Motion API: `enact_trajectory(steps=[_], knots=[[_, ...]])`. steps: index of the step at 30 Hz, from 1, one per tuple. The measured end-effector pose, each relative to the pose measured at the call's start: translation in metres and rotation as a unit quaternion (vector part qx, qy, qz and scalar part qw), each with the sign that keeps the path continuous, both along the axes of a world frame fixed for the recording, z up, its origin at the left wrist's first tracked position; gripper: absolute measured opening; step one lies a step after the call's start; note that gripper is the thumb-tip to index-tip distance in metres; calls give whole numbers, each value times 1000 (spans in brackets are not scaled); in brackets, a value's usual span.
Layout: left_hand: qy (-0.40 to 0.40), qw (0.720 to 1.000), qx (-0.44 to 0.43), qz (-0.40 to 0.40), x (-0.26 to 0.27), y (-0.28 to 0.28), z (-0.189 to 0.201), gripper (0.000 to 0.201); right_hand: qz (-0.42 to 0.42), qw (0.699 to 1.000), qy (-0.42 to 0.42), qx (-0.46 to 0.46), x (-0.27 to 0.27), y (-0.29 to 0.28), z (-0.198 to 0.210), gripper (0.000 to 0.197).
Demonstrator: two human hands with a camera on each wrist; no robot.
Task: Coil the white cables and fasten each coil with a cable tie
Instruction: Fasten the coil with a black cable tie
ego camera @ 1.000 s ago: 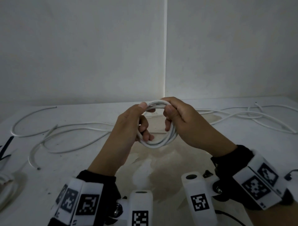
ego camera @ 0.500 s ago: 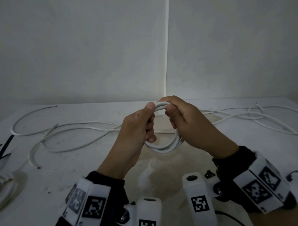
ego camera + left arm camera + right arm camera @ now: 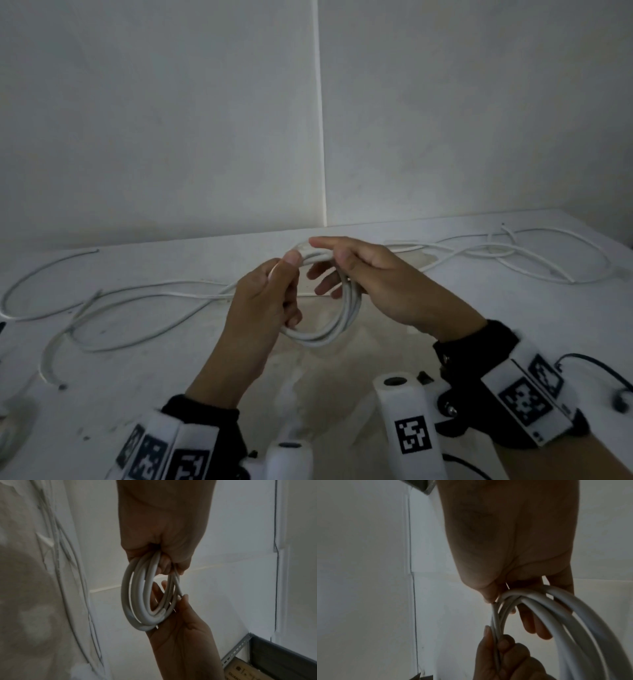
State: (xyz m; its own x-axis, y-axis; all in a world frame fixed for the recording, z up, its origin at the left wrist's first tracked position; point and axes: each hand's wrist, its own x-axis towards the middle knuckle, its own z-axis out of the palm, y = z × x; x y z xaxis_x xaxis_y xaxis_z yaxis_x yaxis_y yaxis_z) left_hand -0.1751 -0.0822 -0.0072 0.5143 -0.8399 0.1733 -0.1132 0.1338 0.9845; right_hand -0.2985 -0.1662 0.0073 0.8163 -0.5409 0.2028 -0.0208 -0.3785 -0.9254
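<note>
coil (image 3: 337,320) top hidden by fingers, left-edge cable (image 3: 8,431) cropped

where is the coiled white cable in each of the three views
Head: the coil sits at centre, between left hand and right hand.
Left wrist: coil at centre, hanging below the left hand.
Right wrist: coil at lower right.
Shared landmark: the cut cable end by the right thumb.

Two hands — a left hand (image 3: 265,301) and a right hand (image 3: 383,287) — share one coil of white cable (image 3: 329,329), which counts roughly four loops in the left wrist view. Loose white cables (image 3: 144,294) lie on one white table (image 3: 479,318) in two tangles — one to the left, one to the right (image 3: 534,253); the number of separate cables cannot be told.
</note>
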Motion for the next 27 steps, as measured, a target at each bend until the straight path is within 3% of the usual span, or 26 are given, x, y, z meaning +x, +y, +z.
enact_trajectory(steps=[7,11,15,22,27], knots=[[11,997,21,-74,-25,-5,14,34,-106,994,-32,-19,-27,9,-2,29],[-29,997,25,-71,-46,-5,18,37,-122,991,-37,-29,-52,13,1,29],[-11,997,47,-52,-69,-6,21,36,-145,988,-37,-40,-73,19,3,27],[18,997,41,-58,-113,-21,11,38,-193,980,19,-42,-123,20,0,31],[27,994,63,-82,-139,-30,-1,39,-278,956,82,-38,-187,12,-15,30]])
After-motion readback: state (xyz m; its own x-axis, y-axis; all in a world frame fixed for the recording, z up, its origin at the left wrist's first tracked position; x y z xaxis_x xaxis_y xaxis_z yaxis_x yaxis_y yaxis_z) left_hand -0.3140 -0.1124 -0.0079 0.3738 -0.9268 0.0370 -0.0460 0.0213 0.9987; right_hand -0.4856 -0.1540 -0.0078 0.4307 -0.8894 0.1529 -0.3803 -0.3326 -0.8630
